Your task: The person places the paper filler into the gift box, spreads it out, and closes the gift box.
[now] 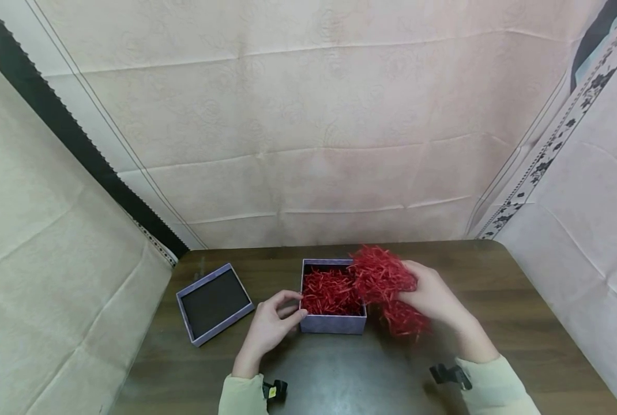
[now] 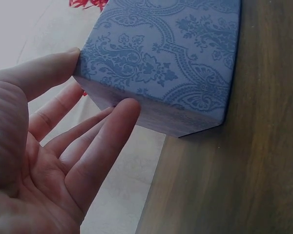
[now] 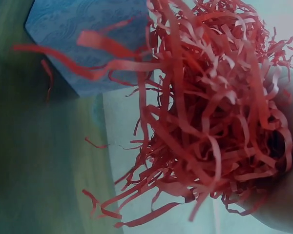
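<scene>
A blue-patterned gift box (image 1: 333, 324) stands on the table, with red shredded paper (image 1: 329, 293) inside it. At its left side, my left hand (image 1: 273, 324) touches the box near the front left corner; in the left wrist view the thumb meets the corner edge and the fairly straight fingers (image 2: 105, 151) lie along the side. My right hand (image 1: 433, 291) grips a big loose clump of red shredded paper (image 1: 383, 279) over the right rim, and strands hang down outside the box. That clump (image 3: 200, 112) hides most of the right fingers in the right wrist view.
The box's lid (image 1: 215, 304) lies to the left with its dark inside facing up. The brown wooden table (image 1: 350, 374) ends at the back against a pale hanging cloth (image 1: 313, 132). More cloth flanks both sides.
</scene>
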A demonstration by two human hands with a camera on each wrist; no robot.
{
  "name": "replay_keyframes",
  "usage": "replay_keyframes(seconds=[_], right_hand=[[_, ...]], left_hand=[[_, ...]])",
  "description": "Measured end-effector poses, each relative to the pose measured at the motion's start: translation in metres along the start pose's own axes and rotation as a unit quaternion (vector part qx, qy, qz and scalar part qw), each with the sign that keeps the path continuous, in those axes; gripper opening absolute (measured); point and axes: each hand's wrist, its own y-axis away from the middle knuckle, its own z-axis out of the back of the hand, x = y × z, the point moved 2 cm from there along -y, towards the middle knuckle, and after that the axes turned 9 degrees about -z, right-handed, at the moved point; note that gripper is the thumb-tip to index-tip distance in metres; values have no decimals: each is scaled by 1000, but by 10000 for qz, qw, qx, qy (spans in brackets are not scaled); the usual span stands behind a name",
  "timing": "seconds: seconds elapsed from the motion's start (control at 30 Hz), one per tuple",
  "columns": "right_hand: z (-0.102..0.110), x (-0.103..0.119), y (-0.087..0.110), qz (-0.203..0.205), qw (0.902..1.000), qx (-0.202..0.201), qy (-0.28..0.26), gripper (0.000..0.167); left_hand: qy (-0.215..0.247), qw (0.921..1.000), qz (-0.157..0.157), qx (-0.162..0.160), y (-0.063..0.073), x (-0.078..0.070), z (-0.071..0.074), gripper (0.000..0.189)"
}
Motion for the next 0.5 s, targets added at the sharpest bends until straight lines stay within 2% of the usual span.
replay_keyframes(seconds=[0.3,0.5], right_hand=[[-6,28,-10,149,9994,144,-277,49],[-14,52,-20,421,9984,186,-336,52]], left_hand=[[-55,10000,-15,7,0,-1,0,34],[3,10000,9,-16,0,0,0,33]])
